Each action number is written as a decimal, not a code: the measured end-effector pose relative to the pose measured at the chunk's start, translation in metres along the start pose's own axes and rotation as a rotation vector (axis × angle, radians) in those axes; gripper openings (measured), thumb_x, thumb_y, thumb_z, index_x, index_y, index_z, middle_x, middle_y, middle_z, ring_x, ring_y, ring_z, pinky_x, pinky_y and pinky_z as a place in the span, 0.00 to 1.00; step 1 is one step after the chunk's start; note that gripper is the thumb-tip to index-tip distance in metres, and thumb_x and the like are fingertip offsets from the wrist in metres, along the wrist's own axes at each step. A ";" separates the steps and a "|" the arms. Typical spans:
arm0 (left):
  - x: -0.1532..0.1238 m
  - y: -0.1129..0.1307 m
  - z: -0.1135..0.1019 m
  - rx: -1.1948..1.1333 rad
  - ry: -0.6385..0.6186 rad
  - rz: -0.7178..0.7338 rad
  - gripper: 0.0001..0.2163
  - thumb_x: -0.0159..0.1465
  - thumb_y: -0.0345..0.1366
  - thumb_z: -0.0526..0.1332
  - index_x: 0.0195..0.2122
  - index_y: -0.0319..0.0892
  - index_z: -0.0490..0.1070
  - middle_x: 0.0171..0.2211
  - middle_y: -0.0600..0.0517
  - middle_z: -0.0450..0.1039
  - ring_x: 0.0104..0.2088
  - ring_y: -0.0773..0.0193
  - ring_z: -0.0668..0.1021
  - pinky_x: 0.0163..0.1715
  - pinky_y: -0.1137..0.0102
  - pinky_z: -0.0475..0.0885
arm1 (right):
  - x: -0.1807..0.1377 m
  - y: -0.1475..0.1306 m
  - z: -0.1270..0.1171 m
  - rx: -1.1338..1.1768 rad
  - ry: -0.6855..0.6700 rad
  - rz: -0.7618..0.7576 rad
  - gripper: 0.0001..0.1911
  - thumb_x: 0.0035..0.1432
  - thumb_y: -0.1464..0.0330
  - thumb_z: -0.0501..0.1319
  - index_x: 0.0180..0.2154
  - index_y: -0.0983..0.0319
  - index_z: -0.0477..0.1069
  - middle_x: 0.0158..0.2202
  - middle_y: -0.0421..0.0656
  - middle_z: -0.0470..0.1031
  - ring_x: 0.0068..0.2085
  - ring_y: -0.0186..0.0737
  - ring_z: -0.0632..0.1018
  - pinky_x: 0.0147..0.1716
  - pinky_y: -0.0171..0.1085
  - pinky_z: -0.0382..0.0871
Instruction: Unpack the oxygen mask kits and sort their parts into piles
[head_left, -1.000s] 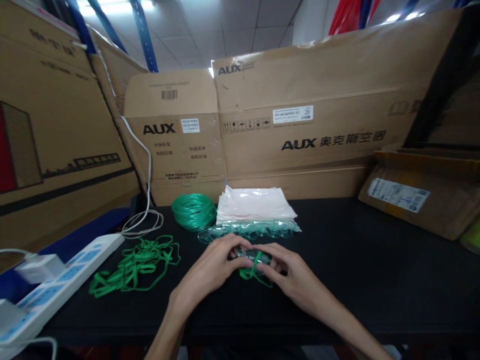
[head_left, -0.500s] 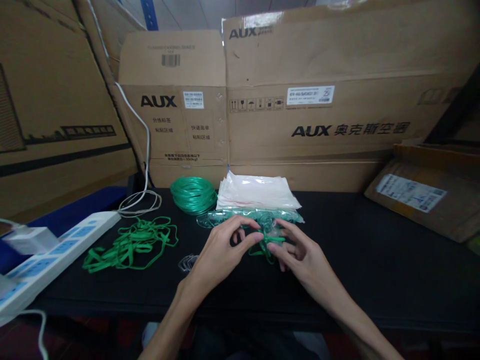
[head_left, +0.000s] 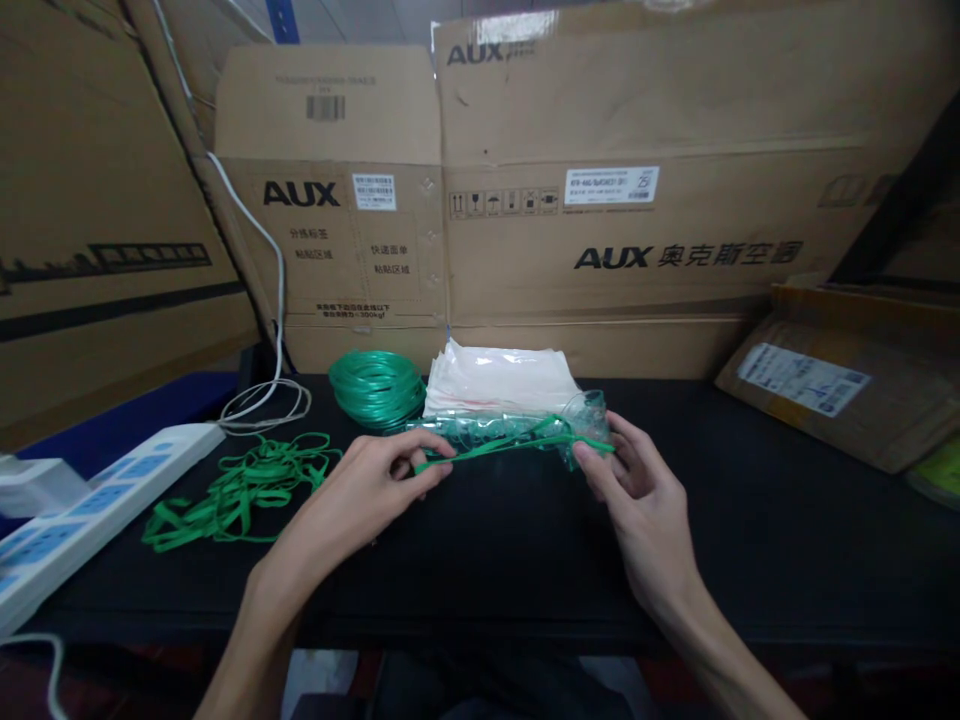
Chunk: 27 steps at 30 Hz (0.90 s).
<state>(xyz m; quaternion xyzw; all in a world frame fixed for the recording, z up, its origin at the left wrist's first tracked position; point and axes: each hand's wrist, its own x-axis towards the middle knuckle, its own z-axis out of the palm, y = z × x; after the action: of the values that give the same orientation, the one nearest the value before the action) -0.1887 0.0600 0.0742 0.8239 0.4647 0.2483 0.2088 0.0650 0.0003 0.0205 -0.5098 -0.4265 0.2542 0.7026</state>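
My left hand (head_left: 390, 475) pinches one end of a green elastic strap (head_left: 499, 447) between thumb and fingers. The strap runs nearly level, pulled out to the right. At its other end, my right hand (head_left: 637, 465) is closed on a clear plastic mask (head_left: 589, 410), which looks like an oxygen mask, and the strap passes under the right thumb. Part of the mask is hidden behind the fingers. Just behind the strap lies a row of clear, greenish plastic masks (head_left: 472, 428) on the black table.
A pile of green elastic straps (head_left: 255, 490) lies left of my left hand. Behind are a coil of green tubing (head_left: 375, 388) and a stack of white plastic bags (head_left: 502, 375). A white power strip (head_left: 105, 510) runs along the left. Cardboard boxes (head_left: 810, 380) stand right and behind.
My hands have moved apart, left hand leftward and right hand rightward with the mask. The green strap, bunched between them before, is now stretched out. The view has shifted slightly.
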 end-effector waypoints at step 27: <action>0.004 0.027 0.037 -0.192 0.034 0.218 0.10 0.63 0.43 0.68 0.43 0.47 0.76 0.36 0.57 0.75 0.28 0.67 0.71 0.34 0.71 0.68 | -0.013 0.001 0.008 0.102 -0.637 0.122 0.36 0.60 0.65 0.68 0.66 0.50 0.58 0.45 0.40 0.69 0.40 0.33 0.79 0.41 0.33 0.74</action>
<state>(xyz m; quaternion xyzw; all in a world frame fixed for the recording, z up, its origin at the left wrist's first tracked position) -0.1466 0.0465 0.0618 0.8413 0.3502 0.3267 0.2506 0.0512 -0.0059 0.0165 -0.3935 -0.5802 0.4635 0.5419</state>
